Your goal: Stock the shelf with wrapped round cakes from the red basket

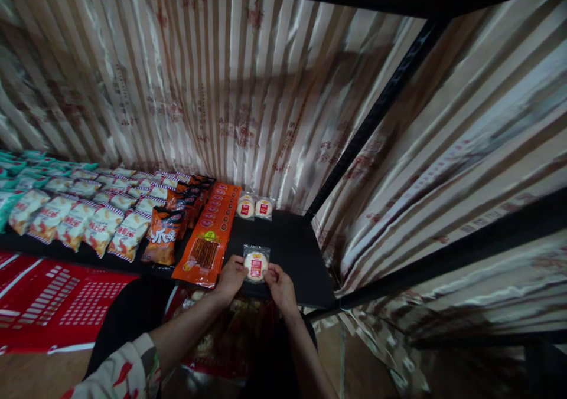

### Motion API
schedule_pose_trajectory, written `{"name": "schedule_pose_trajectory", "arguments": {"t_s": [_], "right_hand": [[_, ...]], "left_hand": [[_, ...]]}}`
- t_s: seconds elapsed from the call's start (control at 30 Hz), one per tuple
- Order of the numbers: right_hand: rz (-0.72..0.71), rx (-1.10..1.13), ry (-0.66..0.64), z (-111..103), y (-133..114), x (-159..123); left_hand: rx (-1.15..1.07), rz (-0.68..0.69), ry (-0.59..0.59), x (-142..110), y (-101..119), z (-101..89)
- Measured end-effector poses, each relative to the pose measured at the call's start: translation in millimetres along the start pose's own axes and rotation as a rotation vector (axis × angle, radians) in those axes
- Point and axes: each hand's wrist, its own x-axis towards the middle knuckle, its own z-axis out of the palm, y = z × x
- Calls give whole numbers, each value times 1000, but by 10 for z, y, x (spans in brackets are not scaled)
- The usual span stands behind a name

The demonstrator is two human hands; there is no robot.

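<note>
Between my two hands is a clear packet with a round white cake and a red label, just over the front edge of the black shelf. My left hand pinches its left side, and my right hand grips the right side. Farther back on the shelf, against the curtain, lie two similar packets, a left round cake and a right round cake. A large orange snack packet with brown sticks pictured on it lies left of my left hand.
Rows of white snack bags, orange bags and green bags fill the shelf's left. Below are a red basket and a dim bag of goods. A striped curtain and black posts enclose the shelf.
</note>
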Motion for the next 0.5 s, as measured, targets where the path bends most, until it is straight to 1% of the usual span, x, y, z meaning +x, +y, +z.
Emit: {"name": "schedule_pose_trajectory", "arguments": {"t_s": [0.13, 0.23, 0.37, 0.5], "right_hand": [[-24, -200, 40, -19, -18, 88], [-27, -322, 83, -17, -65, 152], [-30, -415, 128, -2, -122, 231], [-22, -487, 176, 1, -152, 299]], "left_hand": [[78, 35, -7, 85, 43, 32], [190, 79, 19, 156, 79, 39], [335, 123, 51, 233, 117, 64], [428, 163, 60, 282, 165, 109]]}}
